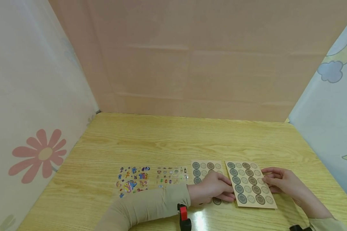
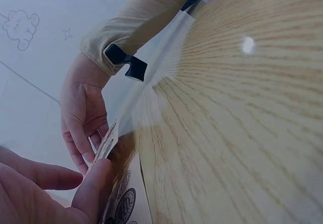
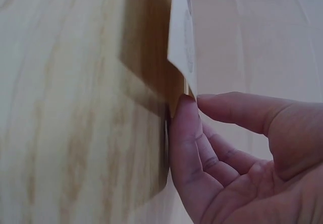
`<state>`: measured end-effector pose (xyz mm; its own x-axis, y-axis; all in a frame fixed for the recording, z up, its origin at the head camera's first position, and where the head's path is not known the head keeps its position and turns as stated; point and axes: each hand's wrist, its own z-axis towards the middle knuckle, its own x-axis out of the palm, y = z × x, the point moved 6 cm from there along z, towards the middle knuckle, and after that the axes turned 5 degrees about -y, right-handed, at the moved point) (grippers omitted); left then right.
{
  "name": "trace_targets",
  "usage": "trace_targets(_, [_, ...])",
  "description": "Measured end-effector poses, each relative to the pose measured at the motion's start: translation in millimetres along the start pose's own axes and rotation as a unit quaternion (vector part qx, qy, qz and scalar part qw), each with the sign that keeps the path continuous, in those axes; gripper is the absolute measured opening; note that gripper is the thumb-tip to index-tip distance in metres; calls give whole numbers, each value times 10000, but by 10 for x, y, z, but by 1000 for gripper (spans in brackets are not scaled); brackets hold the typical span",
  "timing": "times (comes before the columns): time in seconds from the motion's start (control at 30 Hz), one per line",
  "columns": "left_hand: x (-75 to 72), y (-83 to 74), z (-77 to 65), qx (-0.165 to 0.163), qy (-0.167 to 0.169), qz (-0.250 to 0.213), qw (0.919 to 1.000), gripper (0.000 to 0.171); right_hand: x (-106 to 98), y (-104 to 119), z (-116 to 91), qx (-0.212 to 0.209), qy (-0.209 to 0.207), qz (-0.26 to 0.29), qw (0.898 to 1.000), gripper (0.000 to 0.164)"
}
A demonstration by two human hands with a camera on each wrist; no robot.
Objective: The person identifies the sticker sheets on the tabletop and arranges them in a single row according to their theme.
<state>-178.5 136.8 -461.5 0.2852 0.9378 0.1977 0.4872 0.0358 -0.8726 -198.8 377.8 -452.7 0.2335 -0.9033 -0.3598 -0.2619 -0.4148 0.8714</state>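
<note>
A tan sticker sheet (image 1: 249, 184) with rows of round dark and pale labels is held just above the table by both hands. My left hand (image 1: 213, 186) pinches its left edge. On the opposite edge, my right hand (image 1: 284, 182) grips it with the thumb above and fingers beneath. In the right wrist view the lifted sheet (image 3: 180, 32) appears nearly edge-on, its shadow on the wood. A second, similar label sheet (image 1: 203, 166) lies flat under my left hand, which covers much of it.
Left of the label sheets lie a clear sheet of small food and bottle stickers (image 1: 170, 175) and a sheet of colourful cartoon stickers (image 1: 133, 179). My left sleeve (image 1: 150, 205) covers their lower parts. Patterned walls flank the wooden table (image 1: 162, 134), with a plain pinkish panel (image 1: 191, 64) behind.
</note>
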Motion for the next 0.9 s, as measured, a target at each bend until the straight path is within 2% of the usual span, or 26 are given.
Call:
trace_targets(0.3, [2, -10, -36, -40, 73, 100, 9999, 13, -3, 1, -16, 22, -138, -16, 9999, 45])
trace_targets(0.53, [-6, -40, -66, -36, -28, 77, 10000, 15, -14, -9, -22, 127, -319, -181, 9992, 43])
trace_targets(0.9, [-24, -43, -79, -21, -23, 118, 9999, 14, -18, -22, -15, 123, -281, -244, 9992, 43])
